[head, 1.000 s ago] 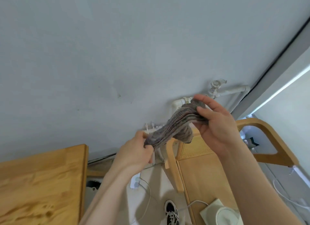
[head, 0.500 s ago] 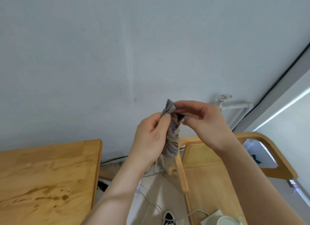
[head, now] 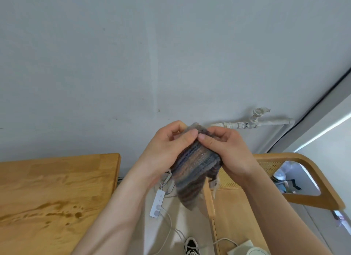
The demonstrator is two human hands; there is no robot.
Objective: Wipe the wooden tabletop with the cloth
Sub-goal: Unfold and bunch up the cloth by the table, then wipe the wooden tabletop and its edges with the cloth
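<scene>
- Head view, containers: the only vessel-like thing is a white appliance (head: 247, 250) at the bottom edge, right of centre, cut off by the frame. Contents cannot be told. It sits on the pale seat (head: 237, 216) of a wooden chair (head: 281, 156) with a woven back panel.
- Cloth (head: 191, 171): striped grey, blue and brown knit, held up in the air at centre frame, hanging down from both hands. It is well apart from the wooden tabletop (head: 57, 188) and does not touch it.
- Left hand (head: 167, 150): raised at centre frame, fingers curled, thumb (head: 190, 136) pressed on the near face of the cloth's top edge. It is grasping the cloth.
- Right hand (head: 226, 150): just beside the left, also pinching the top edge, thumb (head: 206, 139) on the near face, fingers curled behind. The two thumb tips nearly touch.
- Both forearms are bare and run up from the bottom of the frame.
- Tabletop fills the lower left. Dark wet-looking marks (head: 62, 211) spread across its lower part.
- Floor between table and chair: white power strip (head: 157, 203) with cables, and a black-and-white shoe (head: 190, 247) at the bottom edge.
- Grey wall (head: 133, 64) fills the upper frame, with a white pipe (head: 266, 122) along it at right of centre.
</scene>
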